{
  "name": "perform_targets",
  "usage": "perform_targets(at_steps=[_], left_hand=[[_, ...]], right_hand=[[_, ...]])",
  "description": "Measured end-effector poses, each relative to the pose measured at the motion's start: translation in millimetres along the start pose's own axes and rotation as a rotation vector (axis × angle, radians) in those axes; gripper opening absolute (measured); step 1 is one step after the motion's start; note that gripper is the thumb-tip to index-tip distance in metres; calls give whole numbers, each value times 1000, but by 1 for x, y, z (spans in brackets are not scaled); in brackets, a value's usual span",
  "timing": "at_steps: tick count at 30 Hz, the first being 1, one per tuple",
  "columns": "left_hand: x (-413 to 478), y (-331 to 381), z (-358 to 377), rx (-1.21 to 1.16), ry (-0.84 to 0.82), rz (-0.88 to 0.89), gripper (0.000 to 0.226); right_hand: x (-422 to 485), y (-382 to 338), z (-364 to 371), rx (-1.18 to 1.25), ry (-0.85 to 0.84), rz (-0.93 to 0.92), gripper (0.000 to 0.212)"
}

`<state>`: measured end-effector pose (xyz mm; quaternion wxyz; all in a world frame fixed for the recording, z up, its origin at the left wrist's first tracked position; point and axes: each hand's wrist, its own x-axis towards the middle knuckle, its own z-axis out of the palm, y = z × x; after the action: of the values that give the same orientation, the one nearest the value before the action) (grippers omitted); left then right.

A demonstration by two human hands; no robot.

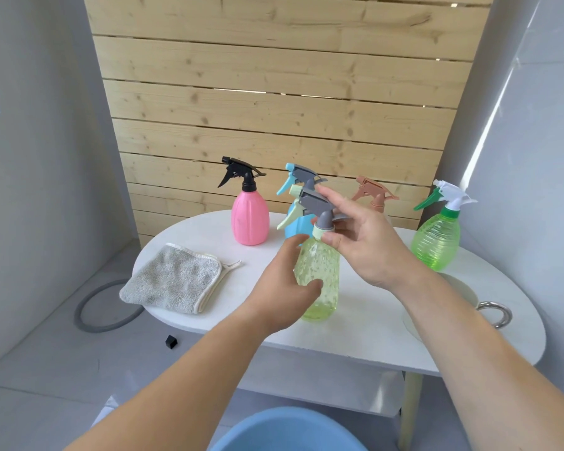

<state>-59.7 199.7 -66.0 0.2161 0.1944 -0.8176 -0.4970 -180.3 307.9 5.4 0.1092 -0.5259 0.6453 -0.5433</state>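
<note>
A pale yellow-green spray bottle (319, 271) with a grey trigger head stands near the front middle of the white oval table (365, 327). My left hand (284, 288) grips its body, thumb across the front and fingers round the back. My right hand (362, 236) pinches the grey collar at the bottle's neck, with its other fingers reaching up behind the trigger head.
Behind stand a pink bottle (250, 219), a blue bottle (298, 219), a brownish-pink sprayer (373, 193) and a green bottle (437, 239). A folded grey cloth (173, 279) lies at the left. A metal-handled vessel (494, 314) sits at the right. A blue basin (287, 432) is below.
</note>
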Motion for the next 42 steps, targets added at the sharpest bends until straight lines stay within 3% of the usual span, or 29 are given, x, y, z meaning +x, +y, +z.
perform_targets(at_steps=[6,11,15,20,25,30,35,42], left_hand=[[2,4,9,-13,116,-11,75],[0,4,10,-43,11,11,77],[2,2,4,-71,13,8,66],[2,2,5,-98,24,29,64],[4,-1,5,-110,74,26,63],[2,1,10,-108,96,23,68],[2,0,9,-113,101,8,69],[2,-1,13,-95,114,13,75]], right_hand=[[0,4,0,-44,61,5,73],[-2,8,5,-18,109,15,66],[-4,5,0,-35,52,-4,65],[-4,6,9,-161,195,-19,68],[-6,6,4,-68,107,-14,65],[-6,9,8,-201,210,-11,69],[-7,7,1,-85,95,-13,69],[-7,11,5,-91,160,-16,63]])
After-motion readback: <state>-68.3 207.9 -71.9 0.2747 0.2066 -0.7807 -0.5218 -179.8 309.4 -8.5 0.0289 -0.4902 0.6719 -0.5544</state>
